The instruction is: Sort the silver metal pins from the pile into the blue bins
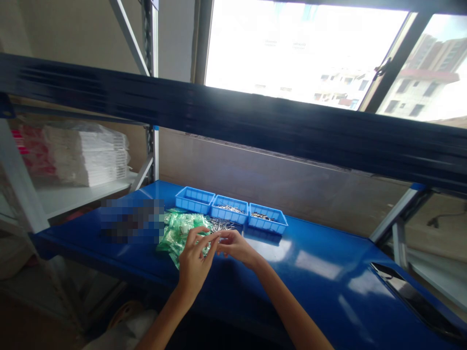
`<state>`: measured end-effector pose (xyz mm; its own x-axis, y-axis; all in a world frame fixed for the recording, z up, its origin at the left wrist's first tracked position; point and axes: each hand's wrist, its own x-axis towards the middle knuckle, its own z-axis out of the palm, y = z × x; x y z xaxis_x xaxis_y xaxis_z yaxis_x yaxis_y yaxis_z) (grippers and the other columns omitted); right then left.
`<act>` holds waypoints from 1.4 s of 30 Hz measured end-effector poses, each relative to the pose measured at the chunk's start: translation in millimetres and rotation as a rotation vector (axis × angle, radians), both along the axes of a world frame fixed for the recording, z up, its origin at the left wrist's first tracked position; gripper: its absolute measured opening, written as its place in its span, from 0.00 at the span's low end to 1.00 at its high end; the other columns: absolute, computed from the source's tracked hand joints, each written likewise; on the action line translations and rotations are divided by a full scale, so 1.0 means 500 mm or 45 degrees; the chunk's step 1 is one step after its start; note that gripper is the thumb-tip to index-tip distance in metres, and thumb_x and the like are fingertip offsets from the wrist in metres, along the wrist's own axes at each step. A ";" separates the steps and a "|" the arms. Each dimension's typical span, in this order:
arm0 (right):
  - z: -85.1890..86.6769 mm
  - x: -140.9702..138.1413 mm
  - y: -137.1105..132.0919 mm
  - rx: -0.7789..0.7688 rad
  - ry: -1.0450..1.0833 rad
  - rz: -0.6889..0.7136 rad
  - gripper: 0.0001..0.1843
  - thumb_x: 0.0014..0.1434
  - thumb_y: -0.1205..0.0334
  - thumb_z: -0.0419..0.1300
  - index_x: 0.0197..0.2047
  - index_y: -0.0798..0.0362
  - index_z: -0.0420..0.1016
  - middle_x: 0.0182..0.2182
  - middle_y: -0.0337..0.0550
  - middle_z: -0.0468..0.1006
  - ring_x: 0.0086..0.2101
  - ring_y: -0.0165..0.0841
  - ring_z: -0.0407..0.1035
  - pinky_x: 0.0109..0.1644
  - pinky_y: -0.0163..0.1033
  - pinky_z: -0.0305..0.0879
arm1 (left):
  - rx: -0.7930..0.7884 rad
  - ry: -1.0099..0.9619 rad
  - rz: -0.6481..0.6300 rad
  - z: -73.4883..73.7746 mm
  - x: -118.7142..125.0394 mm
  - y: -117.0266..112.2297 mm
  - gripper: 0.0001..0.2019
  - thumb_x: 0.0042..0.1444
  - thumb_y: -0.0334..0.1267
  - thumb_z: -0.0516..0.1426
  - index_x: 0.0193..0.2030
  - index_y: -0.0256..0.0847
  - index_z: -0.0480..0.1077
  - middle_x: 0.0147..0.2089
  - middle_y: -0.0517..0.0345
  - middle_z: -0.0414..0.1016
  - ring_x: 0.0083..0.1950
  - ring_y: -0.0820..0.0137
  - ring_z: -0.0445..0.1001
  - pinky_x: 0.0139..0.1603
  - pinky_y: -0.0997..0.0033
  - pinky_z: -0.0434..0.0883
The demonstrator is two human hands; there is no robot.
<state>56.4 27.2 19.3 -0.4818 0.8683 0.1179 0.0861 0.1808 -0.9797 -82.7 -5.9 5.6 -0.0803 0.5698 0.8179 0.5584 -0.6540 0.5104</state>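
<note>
My left hand [196, 257] and my right hand [236, 247] meet at the fingertips above the front of the blue tabletop. The fingers of both are bent in a pinch, and whatever lies between them is too small or hidden to make out. Just behind and left of them is a heap of green-tinted clear plastic bags [177, 232], partly covered by my left hand. Behind my fingertips lies a loose pile of thin metal pieces [222, 225], like pins or nails.
Three blue plastic bins stand in a row at the back: a left bin [195, 198], then a middle bin [229, 209] and a right bin [268, 218], both with thin metal pieces. A dark phone-like slab [412, 299] lies right. A blue shelf beam [233, 114] crosses above.
</note>
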 end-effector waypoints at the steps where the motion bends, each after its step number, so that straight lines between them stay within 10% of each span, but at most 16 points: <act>1: -0.001 0.000 0.000 0.001 0.000 0.010 0.16 0.45 0.54 0.63 0.36 0.54 0.76 0.23 0.38 0.71 0.23 0.25 0.64 0.23 0.29 0.57 | -0.002 -0.003 0.000 0.001 0.000 -0.001 0.08 0.54 0.40 0.54 0.35 0.43 0.74 0.41 0.54 0.67 0.25 0.80 0.66 0.18 0.82 0.64; 16: 0.030 0.007 -0.007 -0.022 0.120 -0.169 0.19 0.47 0.46 0.60 0.34 0.54 0.74 0.25 0.36 0.68 0.19 0.20 0.57 0.21 0.30 0.52 | -0.099 -0.191 0.019 0.008 -0.005 -0.002 0.08 0.52 0.41 0.56 0.31 0.40 0.72 0.43 0.53 0.64 0.30 0.76 0.68 0.18 0.80 0.65; 22: 0.020 0.007 0.011 -0.032 0.187 -0.460 0.23 0.45 0.42 0.60 0.31 0.55 0.74 0.18 0.33 0.62 0.17 0.22 0.53 0.20 0.31 0.49 | -0.264 0.074 -0.074 -0.004 0.005 0.004 0.10 0.53 0.43 0.53 0.34 0.43 0.73 0.46 0.54 0.66 0.31 0.74 0.70 0.19 0.80 0.66; 29: 0.011 0.050 0.038 0.043 0.159 -0.778 0.25 0.47 0.42 0.57 0.42 0.50 0.74 0.37 0.44 0.72 0.30 0.29 0.63 0.22 0.30 0.54 | -0.302 0.243 -0.078 0.002 0.011 -0.005 0.11 0.54 0.44 0.51 0.34 0.44 0.73 0.48 0.55 0.67 0.34 0.73 0.72 0.21 0.78 0.68; 42: -0.004 0.080 0.062 0.216 0.091 -0.953 0.21 0.47 0.51 0.57 0.42 0.53 0.74 0.40 0.49 0.75 0.39 0.39 0.68 0.23 0.34 0.61 | -0.220 0.583 -0.161 -0.013 0.020 -0.009 0.10 0.55 0.37 0.50 0.27 0.40 0.70 0.40 0.55 0.70 0.29 0.74 0.71 0.29 0.73 0.69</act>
<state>96.6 58.3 17.5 0.2405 0.9272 0.2872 0.1821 0.2475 -0.9516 -72.6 -10.2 -1.1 0.3433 0.6819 0.6458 0.6720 -0.6588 0.3384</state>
